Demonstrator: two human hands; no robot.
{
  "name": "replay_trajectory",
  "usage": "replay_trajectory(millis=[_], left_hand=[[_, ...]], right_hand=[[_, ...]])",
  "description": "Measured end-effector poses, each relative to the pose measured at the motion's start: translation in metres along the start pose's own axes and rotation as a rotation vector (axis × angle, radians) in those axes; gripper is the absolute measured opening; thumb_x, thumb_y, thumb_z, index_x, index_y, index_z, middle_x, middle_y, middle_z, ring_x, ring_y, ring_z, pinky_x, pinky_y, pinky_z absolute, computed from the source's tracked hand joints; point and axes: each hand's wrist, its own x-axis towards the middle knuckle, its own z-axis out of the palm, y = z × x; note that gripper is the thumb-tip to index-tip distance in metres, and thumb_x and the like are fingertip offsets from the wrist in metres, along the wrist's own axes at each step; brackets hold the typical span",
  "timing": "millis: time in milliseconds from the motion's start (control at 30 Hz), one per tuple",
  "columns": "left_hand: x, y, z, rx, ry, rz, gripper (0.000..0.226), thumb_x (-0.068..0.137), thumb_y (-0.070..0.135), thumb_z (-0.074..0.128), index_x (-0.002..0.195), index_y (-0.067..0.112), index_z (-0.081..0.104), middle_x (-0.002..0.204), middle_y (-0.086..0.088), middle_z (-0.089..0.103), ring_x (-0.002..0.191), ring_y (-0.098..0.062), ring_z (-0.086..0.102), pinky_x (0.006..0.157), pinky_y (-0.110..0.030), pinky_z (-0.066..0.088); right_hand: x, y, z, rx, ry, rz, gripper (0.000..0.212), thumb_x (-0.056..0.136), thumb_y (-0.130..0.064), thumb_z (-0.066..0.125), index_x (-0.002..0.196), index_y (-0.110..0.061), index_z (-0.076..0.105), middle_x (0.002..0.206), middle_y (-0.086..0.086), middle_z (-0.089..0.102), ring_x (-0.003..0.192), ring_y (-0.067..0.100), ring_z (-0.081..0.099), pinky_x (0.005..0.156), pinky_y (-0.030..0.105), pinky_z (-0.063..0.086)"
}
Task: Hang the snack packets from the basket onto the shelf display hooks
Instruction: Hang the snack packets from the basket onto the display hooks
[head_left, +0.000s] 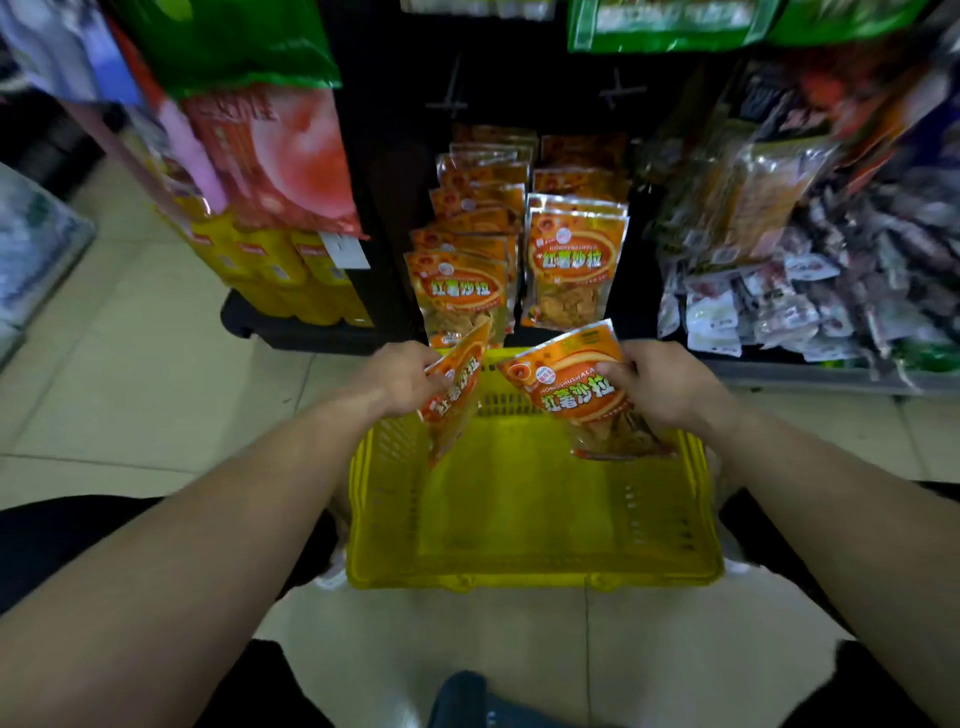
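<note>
Holding a snack packet apiece, both hands hang above a yellow plastic basket (530, 577) that sits on the pale tiled floor (130, 364). The left hand (410, 376) pinches the upper edge of the left packet (454, 402), fingers curled round the crinkly foil. The pouch dangles tilted, seen nearly edge-on, with its lower end over the basket's far left corner. The right hand (657, 387) grasps the right packet (582, 395) by its side, thumb pressed across the printed face. This pouch lies flatter toward the camera: a glossy orange rectangle with a silver border, red lettering and a clear window at the bottom showing rough golden chips. The basket is rectangular, its walls pierced with rows of small slots, its rim smooth and thick.

Just beyond it, on the dark shelf (384, 182), matching orange hanging packets (571, 260) form two rows, each pouch overlapping the one behind. To their left, large smooth red and pink bags (280, 161) hang above blocky yellow packs (280, 275). To the right lie heaps of small pale wrapped packets (753, 312), blurred. Green bags (665, 26) hang along the top.
</note>
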Motion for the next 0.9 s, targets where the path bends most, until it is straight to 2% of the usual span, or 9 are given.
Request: replay_trajectory(millis=[67, 167, 333, 400, 467, 600, 733, 800, 900], left_hand=[[-0.017, 0.009, -0.028, -0.015, 0.016, 0.035, 0.019, 0.097, 0.039, 0.059, 0.086, 0.025, 0.066, 0.092, -0.002, 0.070, 0.088, -0.022, 0.065, 0.072, -0.034, 0.050], [-0.036, 0.020, -0.064, -0.048, 0.075, 0.082, 0.025, 0.096, 0.039, 0.061, 0.084, 0.019, 0.068, 0.087, -0.003, 0.072, 0.085, -0.022, 0.067, 0.075, -0.039, 0.051], [-0.056, 0.037, -0.097, -0.183, 0.214, 0.160, 0.017, 0.095, 0.038, 0.064, 0.081, 0.030, 0.069, 0.080, 0.012, 0.073, 0.079, -0.006, 0.066, 0.073, -0.028, 0.051], [-0.060, 0.042, -0.099, -0.253, 0.276, 0.191, 0.023, 0.096, 0.036, 0.063, 0.076, 0.027, 0.069, 0.066, 0.019, 0.069, 0.065, 0.005, 0.061, 0.064, -0.023, 0.047], [-0.056, 0.045, -0.098, -0.335, 0.317, 0.209, 0.021, 0.096, 0.035, 0.062, 0.082, 0.024, 0.073, 0.068, 0.019, 0.071, 0.066, 0.004, 0.065, 0.068, -0.028, 0.052], [-0.054, 0.047, -0.094, -0.397, 0.337, 0.234, 0.022, 0.096, 0.038, 0.062, 0.093, 0.020, 0.075, 0.082, 0.003, 0.076, 0.080, -0.016, 0.073, 0.077, -0.049, 0.058], [-0.041, 0.054, -0.095, -0.500, 0.332, 0.274, 0.015, 0.098, 0.031, 0.060, 0.094, 0.028, 0.074, 0.085, 0.011, 0.076, 0.081, -0.006, 0.072, 0.075, -0.030, 0.057], [-0.033, 0.058, -0.094, -0.581, 0.349, 0.287, 0.015, 0.098, 0.026, 0.059, 0.091, 0.031, 0.072, 0.084, 0.014, 0.075, 0.079, -0.002, 0.070, 0.070, -0.018, 0.052], [-0.021, 0.061, -0.090, -0.695, 0.371, 0.269, 0.014, 0.098, 0.027, 0.059, 0.091, 0.025, 0.071, 0.085, 0.007, 0.076, 0.078, -0.005, 0.071, 0.069, -0.019, 0.054]], right_hand=[[-0.009, -0.017, -0.030, -0.065, 0.023, -0.065, 0.031, 0.100, -0.047, 0.050, 0.074, -0.028, 0.051, 0.073, -0.009, 0.053, 0.079, 0.025, 0.056, 0.065, 0.036, 0.041], [-0.020, -0.037, -0.068, -0.070, 0.095, -0.161, 0.024, 0.099, -0.046, 0.051, 0.087, -0.027, 0.058, 0.086, -0.005, 0.064, 0.083, 0.020, 0.060, 0.067, 0.036, 0.046], [-0.035, -0.052, -0.095, 0.053, 0.209, -0.243, 0.029, 0.100, -0.039, 0.052, 0.072, -0.035, 0.051, 0.074, -0.020, 0.057, 0.070, -0.004, 0.054, 0.056, 0.021, 0.038], [-0.037, -0.049, -0.090, 0.122, 0.232, -0.239, 0.025, 0.100, -0.039, 0.053, 0.075, -0.033, 0.056, 0.074, -0.020, 0.059, 0.069, -0.007, 0.054, 0.052, 0.015, 0.037], [-0.031, -0.040, -0.082, 0.177, 0.243, -0.231, 0.020, 0.099, -0.039, 0.053, 0.085, -0.028, 0.063, 0.078, -0.017, 0.065, 0.071, -0.007, 0.057, 0.052, 0.010, 0.038], [-0.013, -0.038, -0.073, 0.194, 0.240, -0.234, 0.035, 0.099, -0.042, 0.054, 0.098, -0.012, 0.071, 0.092, -0.001, 0.074, 0.082, 0.012, 0.068, 0.067, 0.034, 0.055], [0.009, -0.038, -0.076, 0.220, 0.251, -0.246, 0.034, 0.097, -0.044, 0.056, 0.101, -0.015, 0.073, 0.095, 0.000, 0.075, 0.085, 0.015, 0.069, 0.072, 0.042, 0.057], [0.017, -0.032, -0.076, 0.236, 0.256, -0.229, 0.033, 0.096, -0.044, 0.056, 0.099, -0.016, 0.073, 0.093, -0.003, 0.074, 0.083, 0.011, 0.068, 0.067, 0.035, 0.055], [0.027, -0.027, -0.079, 0.277, 0.272, -0.203, 0.029, 0.095, -0.044, 0.058, 0.096, -0.019, 0.073, 0.087, -0.010, 0.072, 0.081, 0.006, 0.068, 0.060, 0.024, 0.047]])
